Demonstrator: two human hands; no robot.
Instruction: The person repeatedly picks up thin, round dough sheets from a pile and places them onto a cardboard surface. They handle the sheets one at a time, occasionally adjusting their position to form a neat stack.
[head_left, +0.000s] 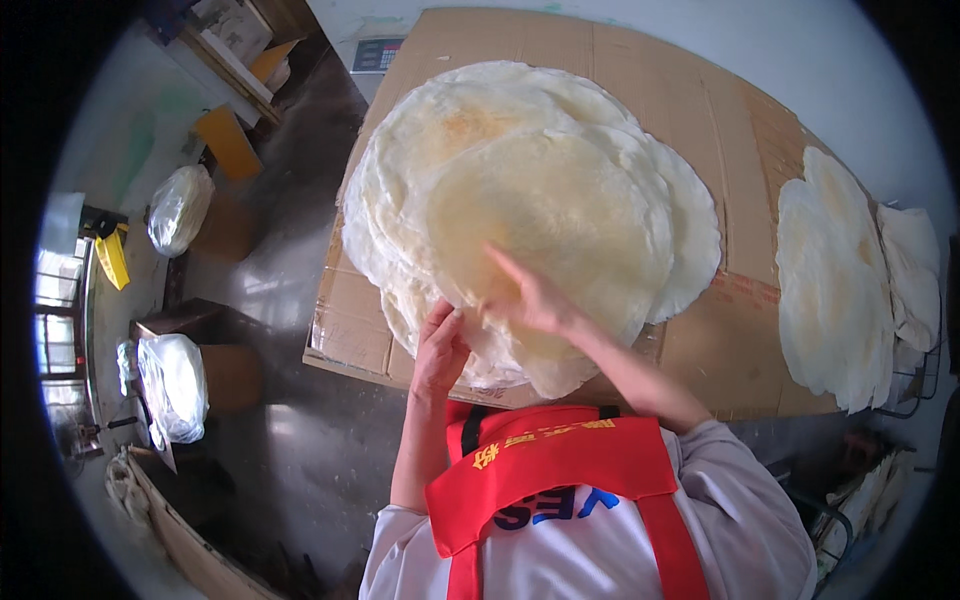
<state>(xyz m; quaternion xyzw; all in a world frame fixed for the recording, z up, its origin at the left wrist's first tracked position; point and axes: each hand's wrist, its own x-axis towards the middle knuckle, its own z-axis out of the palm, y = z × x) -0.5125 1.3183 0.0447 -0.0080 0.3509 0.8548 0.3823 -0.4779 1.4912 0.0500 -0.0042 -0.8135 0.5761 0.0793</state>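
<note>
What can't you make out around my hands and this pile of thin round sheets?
All in the head view:
Right hand: palm, hidden by its own back.
Left hand: whether its grip holds a sheet; its fingers mask the contact.
Pile of sheets: how many; upper ones cover the rest.
Lower plastic-wrapped bundle at left: contents, lost in glare.
Keypad device, top: key markings, too small.

Bright daylight blows out the window (58,342) at left and glares on the bags (178,385) and dark floor (290,465). Softer light covers the sheets (560,210). Straight edges bow toward blackened borders.
</note>
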